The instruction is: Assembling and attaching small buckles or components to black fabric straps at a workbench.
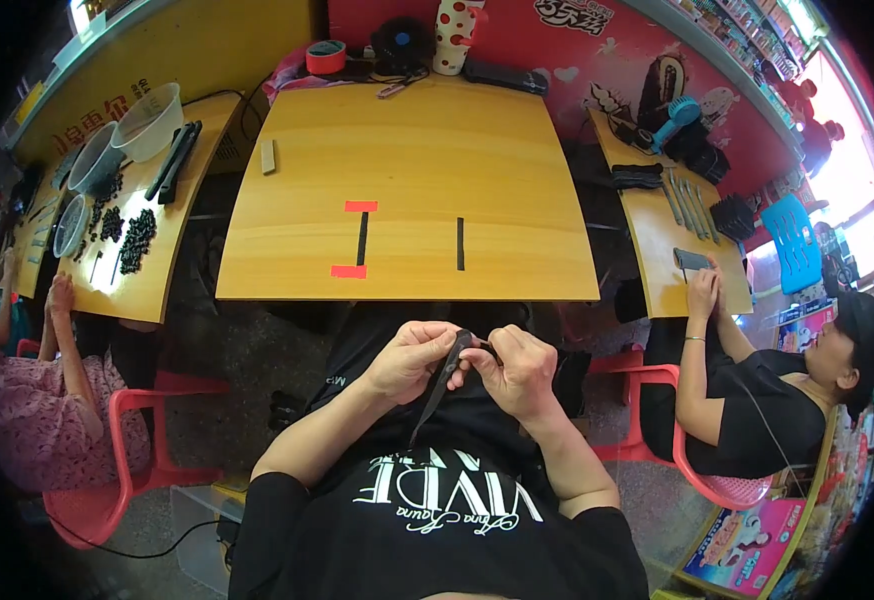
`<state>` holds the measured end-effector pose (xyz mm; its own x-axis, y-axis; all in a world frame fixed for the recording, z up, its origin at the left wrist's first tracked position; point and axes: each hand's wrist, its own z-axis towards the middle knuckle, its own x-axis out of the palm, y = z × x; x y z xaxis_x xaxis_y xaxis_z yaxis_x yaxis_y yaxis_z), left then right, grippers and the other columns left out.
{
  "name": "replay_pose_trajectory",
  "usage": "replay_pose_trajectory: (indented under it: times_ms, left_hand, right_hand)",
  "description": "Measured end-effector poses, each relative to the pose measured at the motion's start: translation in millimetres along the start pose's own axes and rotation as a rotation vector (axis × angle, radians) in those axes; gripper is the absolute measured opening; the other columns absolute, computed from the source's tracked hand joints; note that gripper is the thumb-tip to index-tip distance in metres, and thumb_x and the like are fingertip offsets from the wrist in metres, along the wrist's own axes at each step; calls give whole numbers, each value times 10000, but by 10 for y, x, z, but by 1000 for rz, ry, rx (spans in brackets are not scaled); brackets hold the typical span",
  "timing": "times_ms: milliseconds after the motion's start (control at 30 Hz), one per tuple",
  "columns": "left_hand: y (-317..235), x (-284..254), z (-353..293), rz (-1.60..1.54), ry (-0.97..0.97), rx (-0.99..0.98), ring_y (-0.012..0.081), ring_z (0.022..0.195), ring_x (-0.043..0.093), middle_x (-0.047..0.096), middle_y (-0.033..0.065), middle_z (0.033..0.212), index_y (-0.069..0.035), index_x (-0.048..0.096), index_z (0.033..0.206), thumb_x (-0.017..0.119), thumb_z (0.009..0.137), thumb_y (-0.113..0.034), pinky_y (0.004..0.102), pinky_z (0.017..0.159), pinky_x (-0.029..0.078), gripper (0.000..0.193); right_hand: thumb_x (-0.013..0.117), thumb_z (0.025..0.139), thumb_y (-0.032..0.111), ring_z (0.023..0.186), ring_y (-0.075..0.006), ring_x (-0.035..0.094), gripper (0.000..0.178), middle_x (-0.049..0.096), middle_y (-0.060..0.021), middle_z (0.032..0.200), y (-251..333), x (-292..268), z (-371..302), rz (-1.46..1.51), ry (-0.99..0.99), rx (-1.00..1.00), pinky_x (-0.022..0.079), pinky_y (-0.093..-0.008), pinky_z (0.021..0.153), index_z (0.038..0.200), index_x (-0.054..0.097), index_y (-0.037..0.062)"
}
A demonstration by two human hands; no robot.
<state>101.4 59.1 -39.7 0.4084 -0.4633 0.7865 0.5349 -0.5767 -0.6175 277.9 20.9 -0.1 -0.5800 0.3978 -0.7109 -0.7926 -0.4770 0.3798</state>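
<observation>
Both my hands meet over my lap, just below the near edge of the yellow table (407, 170). My left hand (409, 360) and my right hand (517, 372) together grip a long, thin black strip (437, 390) that hangs down from my fingers across my black shirt. The strip's upper end sits between the fingertips of both hands. On the table lie two black strips, one (362, 238) with a red tape piece at each end, the other (460, 243) bare.
A small grey block (268, 156) lies at the table's left. A tape roll (326, 57), a black fan and a dotted cup stand at the far edge. Other people sit at side tables left and right on red chairs, with bowls and black pieces.
</observation>
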Motion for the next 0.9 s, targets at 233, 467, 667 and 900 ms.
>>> replay_pose_trajectory:
  times_ms: [233,467,667,900]
  left_hand:
    - [21,-4,-3,-32,2,6,144,673,644,647,90,837,48,600,1107,492,993,-209,226,613,531,300]
    - [79,14,57,-14,13,-16,146,691,642,646,87,851,54,585,1115,504,989,-217,237,631,537,310]
    - [-26,-15,-41,82,-1,-6,146,664,628,645,86,835,43,595,1077,525,975,-196,249,613,516,270]
    - [8,33,8,144,-65,-15,135,642,617,646,74,800,23,617,1020,539,970,-199,239,591,499,241]
  right_hand:
    - [709,815,348,487,-248,527,390,484,-76,571,-7,-5,1,12,30,-3,393,-333,438,634,505,70]
    - [722,803,313,521,-256,560,363,516,-79,593,-32,-109,-19,43,42,5,417,-343,455,635,508,73]
    - [725,809,251,520,-274,575,304,550,-93,592,-32,-4,33,379,98,67,419,-341,448,663,558,43]
    - [674,851,338,524,-293,564,393,553,-91,595,-141,-97,42,266,207,79,393,-359,437,623,510,63]
